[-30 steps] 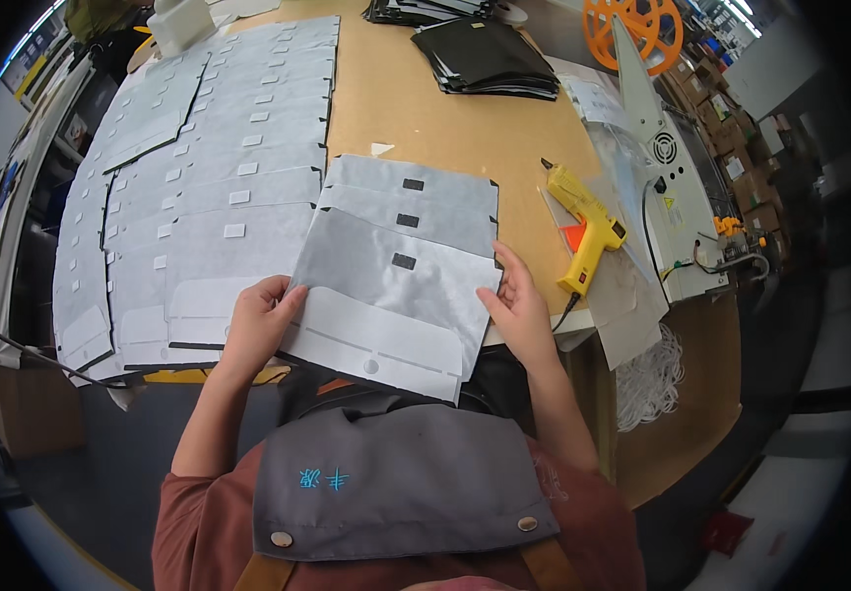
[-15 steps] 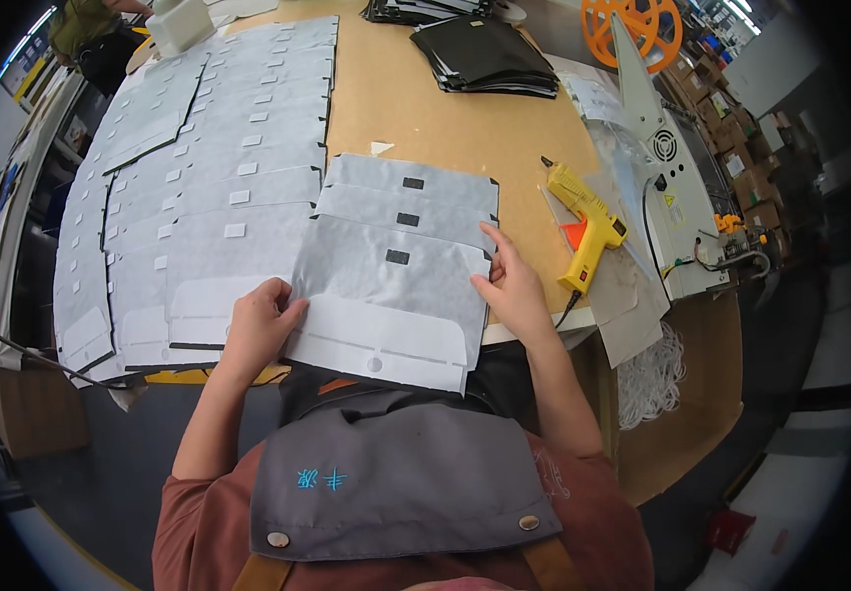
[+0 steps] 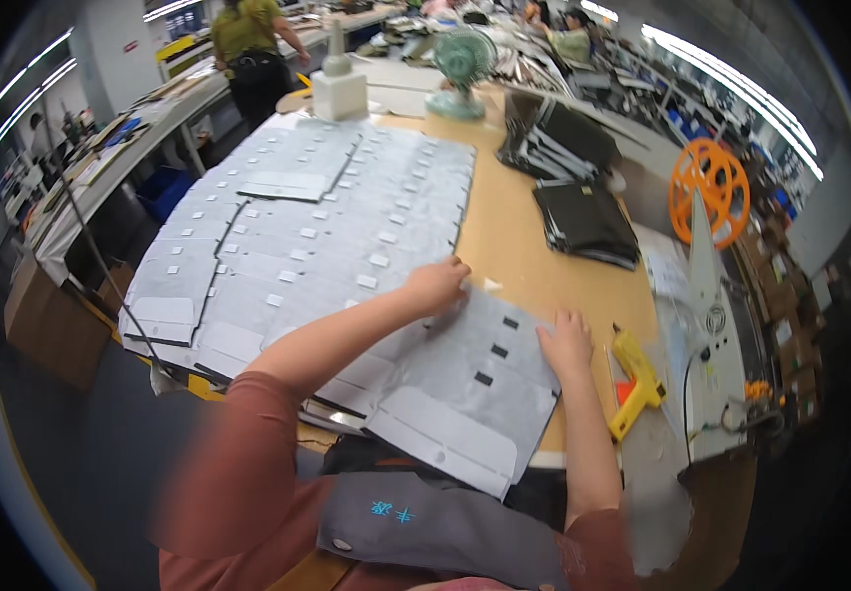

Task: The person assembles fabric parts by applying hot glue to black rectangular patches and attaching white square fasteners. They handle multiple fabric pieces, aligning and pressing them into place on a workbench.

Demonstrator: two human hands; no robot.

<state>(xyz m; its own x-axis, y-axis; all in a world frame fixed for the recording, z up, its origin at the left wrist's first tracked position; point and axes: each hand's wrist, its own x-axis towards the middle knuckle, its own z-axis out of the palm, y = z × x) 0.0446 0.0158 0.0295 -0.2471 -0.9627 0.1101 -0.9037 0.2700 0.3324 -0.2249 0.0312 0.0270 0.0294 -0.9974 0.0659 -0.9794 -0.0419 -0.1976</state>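
Observation:
A short overlapping stack of grey-white fabric panels [image 3: 475, 389] lies in front of me on the tan table, its near edge over the table's front. Each visible panel carries a small black patch [image 3: 499, 351], and the nearest has a pale flap. My left hand [image 3: 438, 284] reaches across to the stack's far left corner, fingers curled down on the panel's edge, the thumb partly hidden. Along the right edge rests my right hand [image 3: 567, 345], its fingers stretched out on the panel. A yellow glue gun [image 3: 637, 384] lies just right of that hand.
Overlapping rows of panels with white patches [image 3: 297, 236] cover the table's left side. Black piles [image 3: 583, 222] lie at the far right, near a machine with an orange reel [image 3: 709, 192]. A white bottle [image 3: 339, 94] and a green fan [image 3: 463, 64] stand behind; another person [image 3: 253, 59] is beyond.
My left hand has gone from the stack's near left edge to its far left corner. My right hand has stayed by the right edge. The view has tilted up, showing more of the room.

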